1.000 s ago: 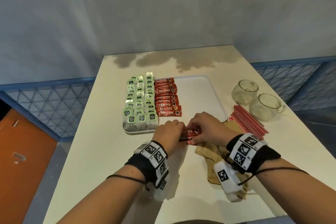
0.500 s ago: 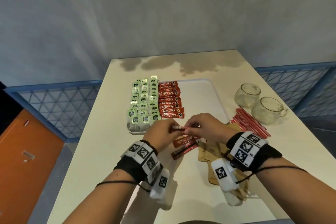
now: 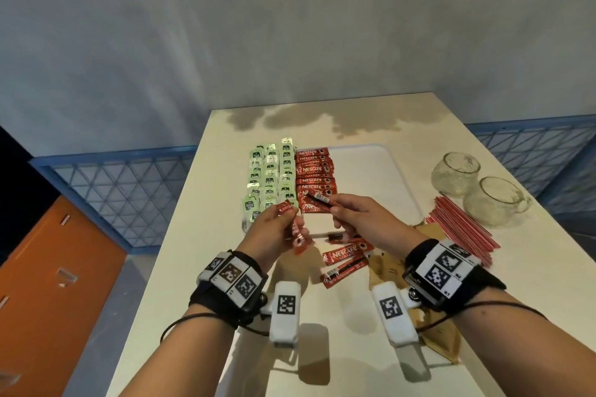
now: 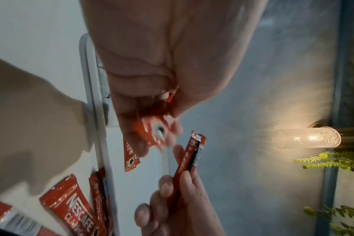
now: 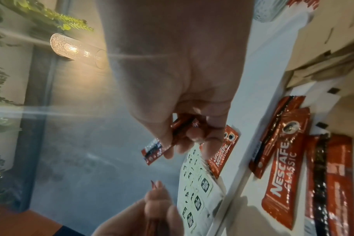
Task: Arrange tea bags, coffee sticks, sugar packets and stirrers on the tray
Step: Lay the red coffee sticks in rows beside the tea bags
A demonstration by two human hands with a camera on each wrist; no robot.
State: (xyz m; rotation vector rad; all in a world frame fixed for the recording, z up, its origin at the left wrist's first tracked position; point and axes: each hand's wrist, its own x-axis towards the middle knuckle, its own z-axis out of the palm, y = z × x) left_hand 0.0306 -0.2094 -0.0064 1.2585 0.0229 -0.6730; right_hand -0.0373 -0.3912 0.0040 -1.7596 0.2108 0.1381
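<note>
While cream worktop (image 3: 200,267) meets a grey wall w/ lit lamp (image 4: 309,137), both hands pinch coffee sticks above tray (image 3: 387,171) — left hand (image 3: 274,229), right hand (image 3: 361,219); more sticks lie nr tray.

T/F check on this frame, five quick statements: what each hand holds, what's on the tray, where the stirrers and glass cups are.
1. The right hand pinches a coffee stick. True.
2. The left hand holds nothing. False: it grips red coffee sticks.
3. Tea bags fill the left part of the tray, with a column of coffee sticks beside them. True.
4. The red stirrers already lie on the tray. False: they lie on the table, right of the tray.
5. The two glass cups stand on the tray. False: they stand on the table.
</note>
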